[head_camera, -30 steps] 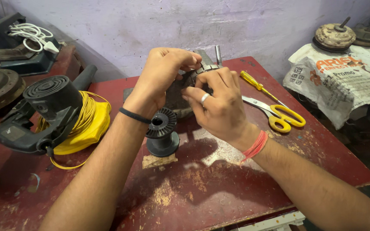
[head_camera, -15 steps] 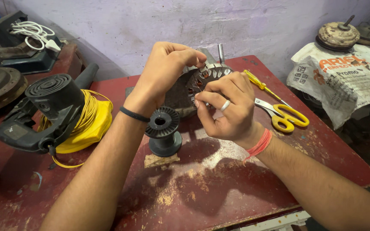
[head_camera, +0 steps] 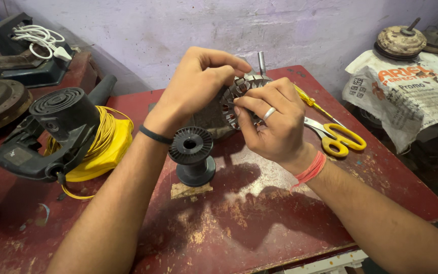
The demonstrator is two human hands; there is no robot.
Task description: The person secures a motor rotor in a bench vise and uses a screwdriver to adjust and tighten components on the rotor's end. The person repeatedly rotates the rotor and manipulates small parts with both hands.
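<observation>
Head camera looks down, close over the red table (head_camera: 259,233).

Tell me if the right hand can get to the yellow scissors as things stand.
Probably yes: the yellow scissors lie flat on the table just beside the right hand with nothing between, though its fingers now hold the slotted metal core.

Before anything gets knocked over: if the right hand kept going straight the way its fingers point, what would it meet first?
The right hand points left and slightly up, fingertips already on the slotted metal motor core. Past that, it would probably meet the left hand, though depth is unclear.
</observation>
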